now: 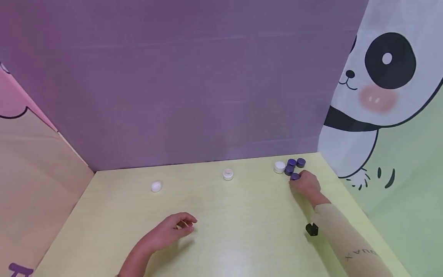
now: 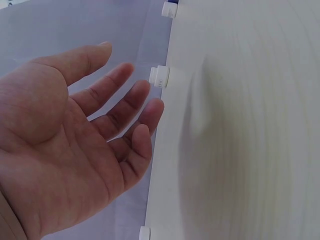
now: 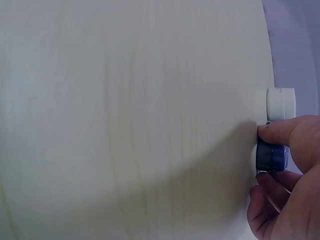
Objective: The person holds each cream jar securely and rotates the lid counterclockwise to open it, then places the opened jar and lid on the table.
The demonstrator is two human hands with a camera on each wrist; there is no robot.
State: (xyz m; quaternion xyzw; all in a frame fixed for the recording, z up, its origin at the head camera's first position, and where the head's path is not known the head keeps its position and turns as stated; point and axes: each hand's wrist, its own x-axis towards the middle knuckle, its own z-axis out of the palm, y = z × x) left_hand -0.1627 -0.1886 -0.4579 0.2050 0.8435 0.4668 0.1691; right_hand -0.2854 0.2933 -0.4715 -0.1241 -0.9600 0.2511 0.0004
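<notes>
My right hand (image 1: 306, 184) is at the right rear of the table. Between its thumb and fingers it grips a small dark blue jar (image 3: 270, 156), which the head view shows as purple (image 1: 295, 176). Close beside it stand several similar dark jars (image 1: 289, 170) and a white jar (image 1: 279, 167) with its lid on. My left hand (image 1: 174, 227) hovers over the front of the table, fingers loosely bent and holding nothing. Beyond it stands an open white jar (image 1: 228, 174). Farther left lies a white lid (image 1: 156, 186), its hollow side showing.
The pale wooden table (image 1: 214, 215) meets a purple backdrop (image 1: 207, 96) at its rear edge. A panda-printed panel (image 1: 391, 111) borders the right side, and a beige panel (image 1: 31, 173) the left. A small black object (image 1: 312, 229) is by the right sleeve (image 1: 346, 238).
</notes>
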